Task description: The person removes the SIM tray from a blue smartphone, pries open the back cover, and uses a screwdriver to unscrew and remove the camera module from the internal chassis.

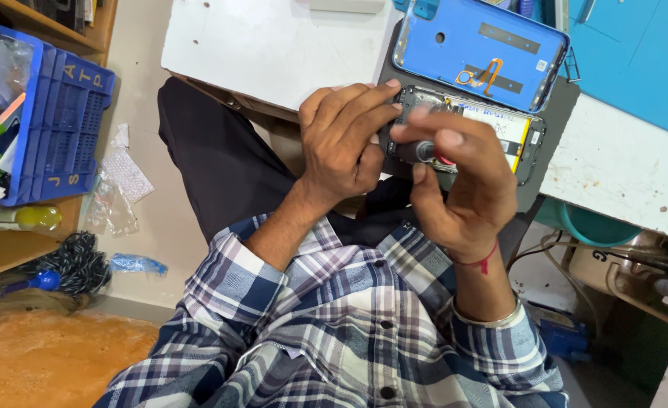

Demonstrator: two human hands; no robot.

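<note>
Opened phone (492, 132) lies just past both hands on the mat (561, 106) — left hand (345, 140) curled over its near end, pinning it, right hand (462, 177) closed round a screwdriver (418, 151) w/ tip on it — looks light, thin, fragile inside, best held by the edges.
</note>
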